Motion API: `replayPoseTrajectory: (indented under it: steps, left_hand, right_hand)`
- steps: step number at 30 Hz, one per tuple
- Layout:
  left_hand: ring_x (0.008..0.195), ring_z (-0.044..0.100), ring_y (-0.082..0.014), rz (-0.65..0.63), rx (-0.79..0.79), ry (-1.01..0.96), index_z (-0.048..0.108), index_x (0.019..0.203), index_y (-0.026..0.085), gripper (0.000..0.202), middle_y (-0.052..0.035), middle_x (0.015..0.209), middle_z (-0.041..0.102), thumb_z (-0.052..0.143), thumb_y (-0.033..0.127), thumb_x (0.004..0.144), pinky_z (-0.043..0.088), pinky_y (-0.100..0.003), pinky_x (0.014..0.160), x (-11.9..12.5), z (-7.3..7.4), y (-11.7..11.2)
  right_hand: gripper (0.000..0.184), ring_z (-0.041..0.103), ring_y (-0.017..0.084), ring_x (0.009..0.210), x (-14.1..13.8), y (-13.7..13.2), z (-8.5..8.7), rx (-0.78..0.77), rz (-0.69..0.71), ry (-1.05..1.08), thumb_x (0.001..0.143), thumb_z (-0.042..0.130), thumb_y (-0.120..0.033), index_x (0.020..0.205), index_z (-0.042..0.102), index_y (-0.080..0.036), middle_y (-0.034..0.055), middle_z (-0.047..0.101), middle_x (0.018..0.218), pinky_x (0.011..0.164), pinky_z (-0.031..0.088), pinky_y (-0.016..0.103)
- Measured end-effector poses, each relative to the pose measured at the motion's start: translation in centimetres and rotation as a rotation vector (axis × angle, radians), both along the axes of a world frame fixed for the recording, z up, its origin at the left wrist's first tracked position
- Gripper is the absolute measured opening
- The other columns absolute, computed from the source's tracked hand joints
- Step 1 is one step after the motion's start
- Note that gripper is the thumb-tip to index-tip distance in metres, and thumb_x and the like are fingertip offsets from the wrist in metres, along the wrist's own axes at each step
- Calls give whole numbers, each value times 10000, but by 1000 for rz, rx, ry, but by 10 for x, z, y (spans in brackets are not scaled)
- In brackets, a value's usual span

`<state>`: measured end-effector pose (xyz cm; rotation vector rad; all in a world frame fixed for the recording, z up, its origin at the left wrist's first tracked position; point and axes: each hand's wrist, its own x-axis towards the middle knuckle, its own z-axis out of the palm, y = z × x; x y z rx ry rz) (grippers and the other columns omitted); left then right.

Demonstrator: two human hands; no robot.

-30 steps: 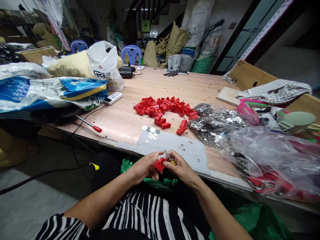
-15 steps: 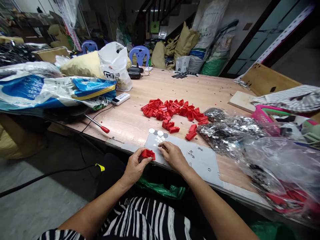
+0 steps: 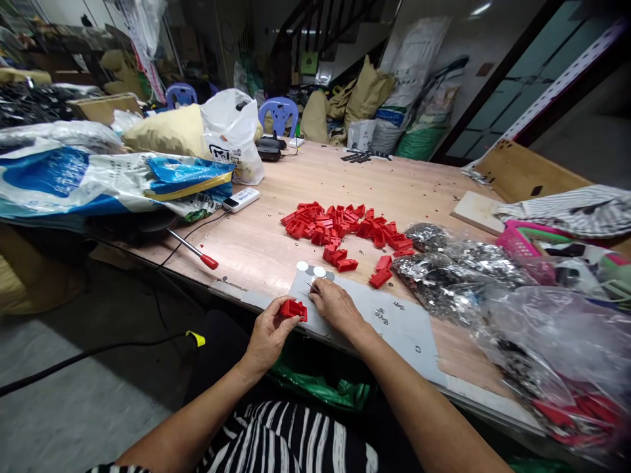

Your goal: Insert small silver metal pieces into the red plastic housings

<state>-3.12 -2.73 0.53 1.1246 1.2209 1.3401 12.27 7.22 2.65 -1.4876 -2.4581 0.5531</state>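
My left hand (image 3: pixel 269 335) pinches a small red plastic housing (image 3: pixel 294 310) at the table's front edge, its hollow side partly showing. Just right of it, my right hand (image 3: pixel 335 303) is closed round a slim pointed metal tool (image 3: pixel 310 286), probably tweezers; most of it is hidden by the fingers. The tool's tip is over a grey mat (image 3: pixel 355 295), close to white round discs (image 3: pixel 319 271) at the mat's far edge. Small metal parts (image 3: pixel 381 316) lie on the mat to the right. Beyond the hands spreads a heap of similar red housings (image 3: pixel 325 223).
Clear bags of shiny metal parts (image 3: pixel 444 272) and a pink basket (image 3: pixel 522 246) are on the right. A lever with a red grip (image 3: pixel 208 261), a white device (image 3: pixel 241 199) and plastic sacks (image 3: pixel 113 174) occupy the left. A green bag (image 3: pixel 325 387) hangs below the table edge.
My right hand has shifted slightly over the mat and now hides the small white bits seen near the tool's tip before. My left hand keeps the red housing. The view has tilted a little.
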Motion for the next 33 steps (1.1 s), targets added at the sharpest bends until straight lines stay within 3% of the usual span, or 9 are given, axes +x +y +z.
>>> replayPoseTrajectory:
  steps: [5, 8, 11, 15, 23, 26, 33]
  left_hand:
    - [1026, 586, -194, -14, 8, -32, 523, 1261, 195, 456, -64, 1137, 631, 600, 321, 830, 423, -311, 958, -1, 5, 3]
    - [1038, 582, -189, -65, 11, -99, 479, 1321, 210, 502, -60, 1175, 623, 582, 312, 841, 427, -312, 964, 1, 11, 4]
    - [1063, 577, -196, -92, 17, -112, 504, 1309, 209, 488, -60, 1212, 611, 585, 299, 836, 419, -314, 984, 6, 16, 4]
    - [1043, 589, -203, -128, 33, -61, 526, 1300, 209, 485, -67, 1195, 616, 597, 284, 826, 435, -323, 971, 13, 22, 0]
    - [993, 601, -203, -162, 123, 64, 605, 1220, 226, 423, -61, 1118, 643, 632, 258, 799, 477, -306, 896, 27, 32, -5]
    - [957, 609, -199, -199, 28, -49, 591, 1238, 209, 450, -58, 1087, 659, 635, 278, 796, 470, -314, 899, 30, 30, -4]
    - [913, 587, -169, -232, -96, -368, 581, 1242, 228, 479, -39, 1007, 656, 667, 306, 777, 449, -311, 875, 36, 19, -2]
  right_hand:
    - [57, 559, 167, 766, 10, -14, 7, -60, -27, 257, 848, 494, -220, 902, 474, -219, 16, 604, 843, 699, 392, 284]
    - [138, 549, 152, 738, 19, -26, 11, -192, -50, 524, 816, 558, -303, 862, 452, -227, -8, 578, 810, 673, 402, 273]
    - [196, 469, 104, 592, 26, -38, 15, -384, -30, 684, 816, 571, -360, 867, 438, -224, -33, 546, 748, 546, 364, 229]
    - [250, 364, 72, 515, 33, -50, 17, -500, -41, 722, 800, 605, -383, 880, 435, -218, -50, 524, 705, 468, 282, 202]
    - [329, 327, 65, 483, 46, -60, 11, -558, -112, 791, 766, 650, -443, 884, 448, -211, -81, 460, 589, 440, 237, 193]
    - [360, 332, 64, 455, 48, -65, 14, -611, -130, 849, 753, 656, -474, 874, 435, -217, -99, 425, 542, 431, 244, 193]
    - [356, 420, 65, 469, 59, -72, 20, -627, -132, 893, 796, 593, -524, 871, 430, -216, -19, 606, 731, 438, 278, 207]
